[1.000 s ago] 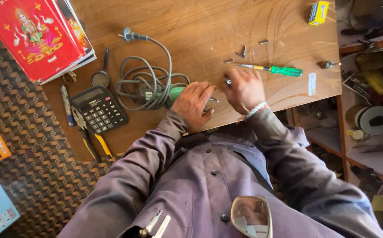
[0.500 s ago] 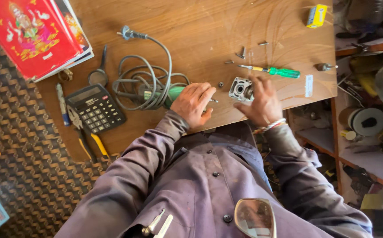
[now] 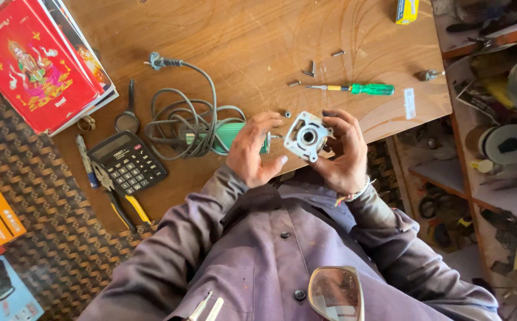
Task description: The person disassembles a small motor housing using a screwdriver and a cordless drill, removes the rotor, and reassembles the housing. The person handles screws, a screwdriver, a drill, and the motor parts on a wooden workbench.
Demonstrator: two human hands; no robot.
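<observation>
Wooden desk (image 3: pixel 258 35) on patterned mat (image 3: pixel 38 238); shelves (image 3: pixel 496 148) off right edge. Cord (image 3: pixel 193 119), calculator (image 3: pixel 129 162) left half; screwdriver (image 3: pixel 359 89) right. Right hand (image 3: pixel 343 151) grasps metal plate (image 3: pixel 308 136) above near edge. Left hand (image 3: pixel 255 150) grips green tool (image 3: pixel 230 134).

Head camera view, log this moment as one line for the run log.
right hand: holds grey metal end plate | left hand: on green power tool | screwdriver, screws, calculator on wooden table
</observation>
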